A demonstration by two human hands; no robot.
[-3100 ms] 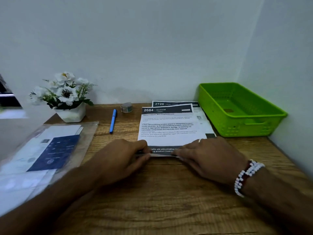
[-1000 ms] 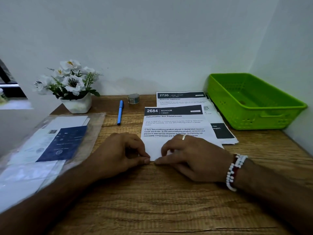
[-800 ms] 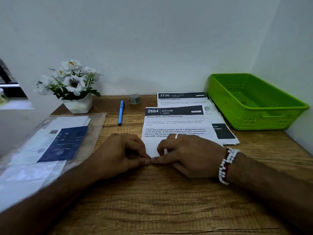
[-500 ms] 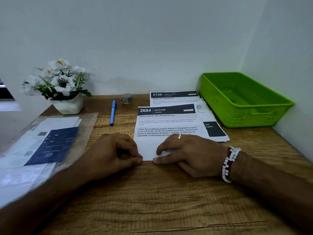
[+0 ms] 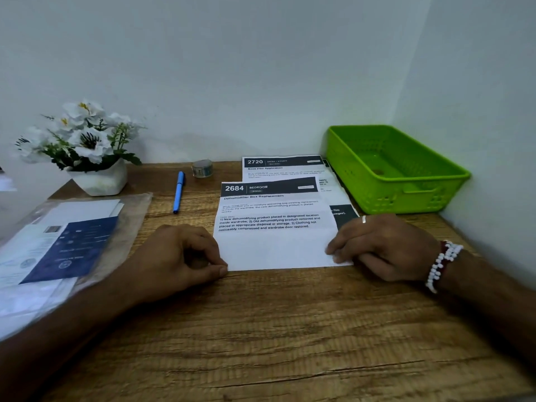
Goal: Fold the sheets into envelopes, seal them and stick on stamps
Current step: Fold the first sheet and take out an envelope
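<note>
A printed sheet headed 2684 [image 5: 275,250] lies on the wooden table [image 5: 290,329] with its bottom part folded up, blank side showing. My left hand [image 5: 179,256] has curled fingers, and its thumb tip presses the left end of the fold. My right hand [image 5: 383,245] rests at the right end of the fold, fingertips pressing on the paper. More printed sheets, the top one headed 2720 [image 5: 278,166], lie behind it. A clear plastic sleeve [image 5: 66,242] at the left holds white and dark blue papers. A small roll [image 5: 202,168] stands at the back.
A blue pen [image 5: 179,191] lies left of the sheets. A white pot of white flowers [image 5: 98,178] stands at the back left. A green plastic basket [image 5: 406,192] fills the back right corner against the walls.
My right hand has slid right along the fold, from beside my left thumb to the sheet's right end. My left hand has stayed at the left corner.
</note>
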